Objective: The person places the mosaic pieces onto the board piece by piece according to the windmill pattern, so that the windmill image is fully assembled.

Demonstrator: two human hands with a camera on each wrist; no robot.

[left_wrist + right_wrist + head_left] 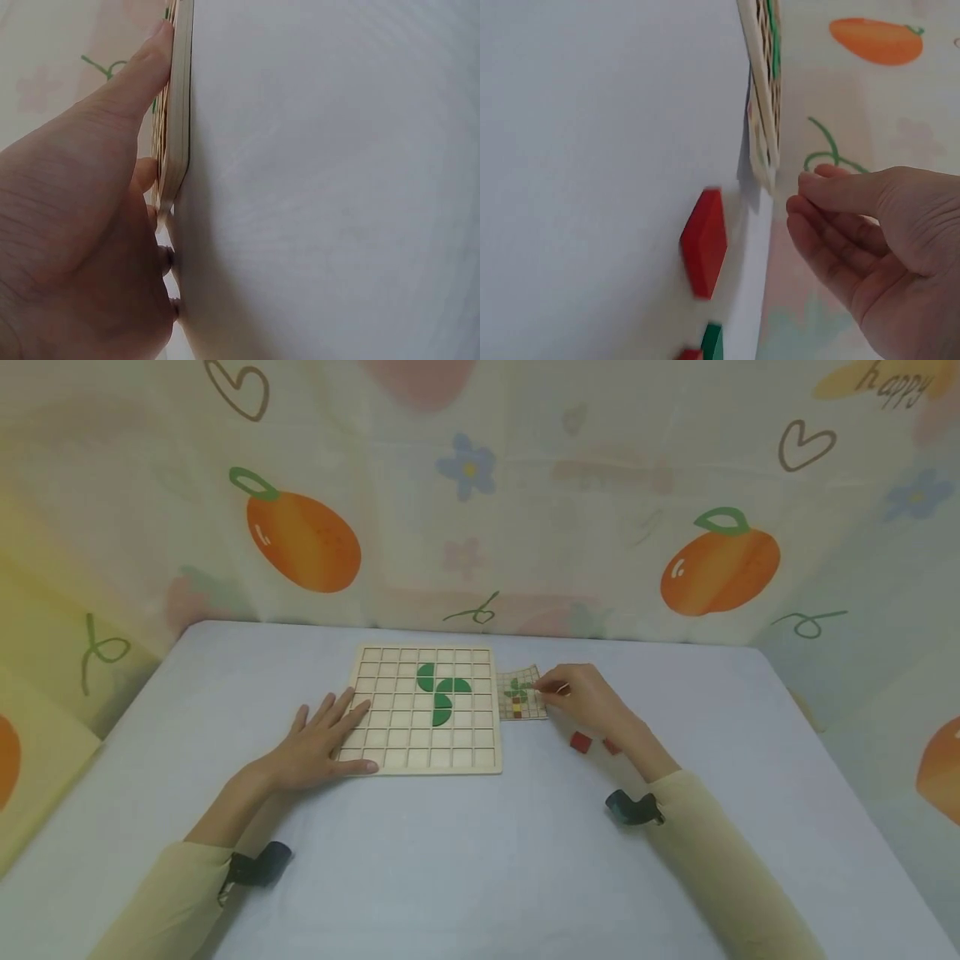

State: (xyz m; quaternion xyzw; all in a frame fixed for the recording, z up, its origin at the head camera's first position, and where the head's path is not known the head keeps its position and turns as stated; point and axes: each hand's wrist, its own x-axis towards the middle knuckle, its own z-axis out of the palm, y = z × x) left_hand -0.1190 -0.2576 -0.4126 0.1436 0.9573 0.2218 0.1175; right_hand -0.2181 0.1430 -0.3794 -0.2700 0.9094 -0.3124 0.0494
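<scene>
The left hand (315,750) lies with fingers spread over the left edge of a square wooden grid board (401,752). In the left wrist view its thumb (142,71) rests along the board's edge (180,112). Green curved pieces (442,706) sit in the board's upper middle cells. The right hand (588,693) is over the right edge of a small pattern card (506,710) printed with a green, red and yellow figure. In the right wrist view the right hand (862,240) has loosely bent fingers, the thumb near the index fingertip, with no piece visible between them.
Two red pieces lie below the right hand, one red block (581,742) and another red block (612,747) partly under the wrist. A green piece (714,341) shows beside them in the right wrist view. Behind the white table (450,860) hangs a printed cloth (525,552).
</scene>
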